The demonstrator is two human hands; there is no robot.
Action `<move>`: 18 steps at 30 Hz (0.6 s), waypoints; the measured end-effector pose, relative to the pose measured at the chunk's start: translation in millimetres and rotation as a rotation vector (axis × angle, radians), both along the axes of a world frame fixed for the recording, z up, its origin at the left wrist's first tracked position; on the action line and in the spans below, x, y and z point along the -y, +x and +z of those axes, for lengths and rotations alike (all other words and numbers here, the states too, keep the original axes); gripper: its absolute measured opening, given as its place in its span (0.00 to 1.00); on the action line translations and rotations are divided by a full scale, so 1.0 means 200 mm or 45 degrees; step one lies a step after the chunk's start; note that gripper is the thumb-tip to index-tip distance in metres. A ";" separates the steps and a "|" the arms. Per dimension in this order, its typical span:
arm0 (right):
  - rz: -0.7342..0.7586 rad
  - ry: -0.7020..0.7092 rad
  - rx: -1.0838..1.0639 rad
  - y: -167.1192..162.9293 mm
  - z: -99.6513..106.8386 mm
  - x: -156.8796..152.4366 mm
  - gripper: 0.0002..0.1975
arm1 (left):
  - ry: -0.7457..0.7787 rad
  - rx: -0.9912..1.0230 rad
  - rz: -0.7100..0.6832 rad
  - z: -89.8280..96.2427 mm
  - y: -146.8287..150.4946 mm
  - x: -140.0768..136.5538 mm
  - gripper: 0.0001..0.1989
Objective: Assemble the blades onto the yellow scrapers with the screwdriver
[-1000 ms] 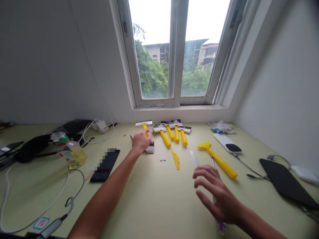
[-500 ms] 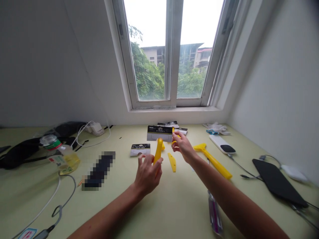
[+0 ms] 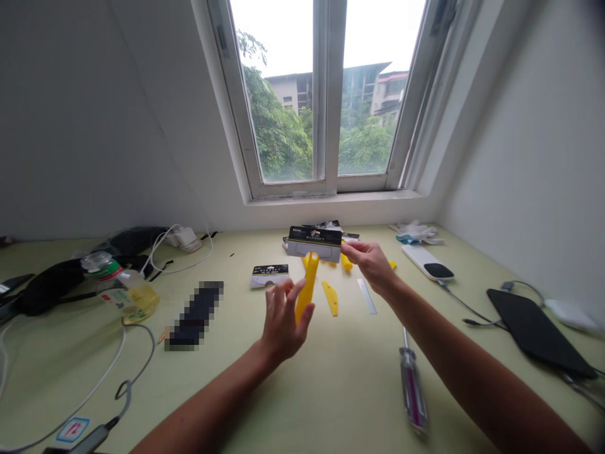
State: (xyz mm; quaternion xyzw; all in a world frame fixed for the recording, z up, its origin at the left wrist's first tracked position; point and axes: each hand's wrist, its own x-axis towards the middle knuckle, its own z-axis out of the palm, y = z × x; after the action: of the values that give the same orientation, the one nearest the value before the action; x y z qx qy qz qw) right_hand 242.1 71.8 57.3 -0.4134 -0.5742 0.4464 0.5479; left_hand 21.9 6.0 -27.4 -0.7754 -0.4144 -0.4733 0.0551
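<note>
My left hand (image 3: 286, 321) is closed around a yellow plastic handle (image 3: 308, 287), which points up and away from me. Between the fingers of my right hand (image 3: 371, 265) is the right edge of a black-and-white packet (image 3: 314, 244), raised just beyond the handle's tip. Whether handle and packet touch, I cannot tell. On the table nearby lie a flat yellow piece with small holes (image 3: 330, 299) and a thin pale strip (image 3: 367, 296). More yellow parts (image 3: 346, 262) show beside and behind my right hand, partly covered by it.
A clear-handled screwdriver (image 3: 413, 391) lies by my right forearm. One more packet (image 3: 269, 276) rests left of the handle, others behind. Leftward are a bottle (image 3: 125, 290), a blurred-out dark object (image 3: 195, 315) and cables; rightward, a white device (image 3: 428, 261) and a black phone-like slab (image 3: 539, 331).
My right hand has moved right and a little up with the packet, which is now tilted. The pale strip has come into view, and the long yellow tool is now mostly hidden. The view has shifted slightly.
</note>
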 end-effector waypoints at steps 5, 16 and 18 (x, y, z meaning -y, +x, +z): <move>-0.095 0.022 0.007 -0.04 -0.01 0.03 0.14 | -0.470 0.878 -0.254 0.13 -0.05 -0.03 0.25; -0.023 -0.054 0.115 -0.14 -0.12 0.04 0.15 | -0.745 1.154 -0.463 0.13 -0.09 -0.12 0.16; -0.097 -0.055 0.098 -0.12 -0.11 0.02 0.15 | -0.756 1.089 -0.518 0.13 -0.09 -0.10 0.15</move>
State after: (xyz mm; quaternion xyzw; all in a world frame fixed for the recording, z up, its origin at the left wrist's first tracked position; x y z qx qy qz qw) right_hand 218.4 67.6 35.1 -0.4633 -0.5690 0.4213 0.5330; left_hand 4.7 26.4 -1.9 -0.5609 -0.3574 -0.6098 -0.4311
